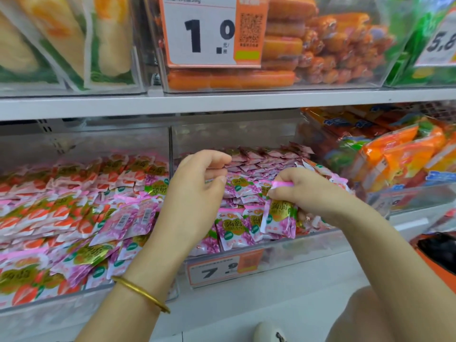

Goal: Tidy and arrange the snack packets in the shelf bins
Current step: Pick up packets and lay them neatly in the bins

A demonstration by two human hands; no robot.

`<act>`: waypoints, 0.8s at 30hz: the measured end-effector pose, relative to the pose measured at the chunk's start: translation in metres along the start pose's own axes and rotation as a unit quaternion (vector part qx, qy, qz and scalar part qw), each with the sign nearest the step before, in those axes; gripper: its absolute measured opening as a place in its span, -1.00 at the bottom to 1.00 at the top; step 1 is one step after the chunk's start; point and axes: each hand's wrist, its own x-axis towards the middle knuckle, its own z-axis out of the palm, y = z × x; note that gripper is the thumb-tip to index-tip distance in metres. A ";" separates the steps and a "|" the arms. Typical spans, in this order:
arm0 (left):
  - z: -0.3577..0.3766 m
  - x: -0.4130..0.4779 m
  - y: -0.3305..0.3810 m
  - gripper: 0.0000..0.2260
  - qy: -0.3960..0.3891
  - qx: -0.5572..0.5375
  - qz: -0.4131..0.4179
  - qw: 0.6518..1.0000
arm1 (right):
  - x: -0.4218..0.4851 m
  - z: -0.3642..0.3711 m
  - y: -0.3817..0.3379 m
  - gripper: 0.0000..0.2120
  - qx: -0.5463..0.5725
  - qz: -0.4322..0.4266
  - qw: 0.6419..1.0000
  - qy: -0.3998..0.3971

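Observation:
A clear middle bin (276, 255) on the lower shelf holds several pink and purple snack packets (232, 230) standing in rows. My right hand (303, 191) pinches the pink top edge of one purple packet (280, 218) at the bin's front right and holds it upright. My left hand (197, 191) hovers over the bin's left side with fingers curled; whether it grips a packet is unclear. The clear left bin (74, 299) is piled with red-and-pink packets (49, 213) and a few purple ones (123, 223).
An orange price tag (222, 270) marked 7.9 hangs on the middle bin. Orange packets (399, 154) fill the bin at right. The upper shelf edge (222, 102) carries bins of sausages (308, 45) and corn packs (61, 40). A gold bangle (140, 294) circles my left wrist.

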 end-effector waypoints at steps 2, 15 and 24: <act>-0.003 0.000 0.001 -0.71 0.016 0.000 0.004 1.000 | 0.001 -0.001 0.000 -0.86 0.032 -0.003 0.999 -0.034; -0.023 0.005 -0.006 -0.71 0.070 0.122 0.060 0.988 | 0.015 -0.004 0.000 -0.95 0.152 -0.005 0.987 -0.046; -0.020 0.006 -0.027 -0.69 0.083 0.172 0.074 0.979 | 0.059 0.017 -0.030 -0.49 0.009 -0.066 0.995 0.069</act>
